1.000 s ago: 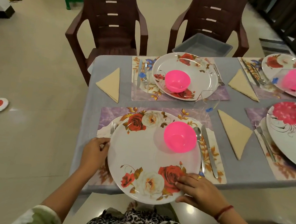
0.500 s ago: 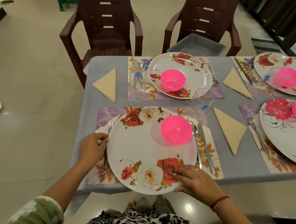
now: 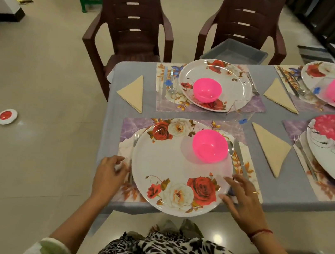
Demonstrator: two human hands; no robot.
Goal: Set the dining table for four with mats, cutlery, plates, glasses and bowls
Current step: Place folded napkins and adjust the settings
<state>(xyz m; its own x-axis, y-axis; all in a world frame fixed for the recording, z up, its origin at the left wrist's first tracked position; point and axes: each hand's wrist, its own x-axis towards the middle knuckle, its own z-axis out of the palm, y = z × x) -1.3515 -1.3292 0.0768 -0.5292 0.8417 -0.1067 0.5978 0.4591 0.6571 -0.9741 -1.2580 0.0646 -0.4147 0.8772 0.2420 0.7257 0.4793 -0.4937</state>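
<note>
A white plate with red and cream roses (image 3: 167,164) lies on a purple floral mat (image 3: 132,123) at the table's near edge, and its front rim overhangs that edge. A pink bowl (image 3: 210,146) sits on the plate's far right part. My left hand (image 3: 110,170) hovers just left of the plate with loosely curled fingers, beside a fork (image 3: 136,138). My right hand (image 3: 240,198) has its fingers spread, and the thumb touches the plate's right rim. A spoon (image 3: 230,146) and a knife (image 3: 238,150) lie to the right of the plate. A clear glass (image 3: 240,113) stands behind them.
Three other settings with plates and pink bowls (image 3: 206,90) fill the grey table (image 3: 112,140), with folded beige napkins (image 3: 270,146) between them. Two brown chairs (image 3: 130,23) stand at the far side; one holds a grey tray (image 3: 234,52). A red-and-white disc (image 3: 7,116) with a cord lies on the floor.
Both hands have loosened from the plate's rim: the left has drawn slightly away and the right has spread its fingers. The plate sits a little farther onto the mat.
</note>
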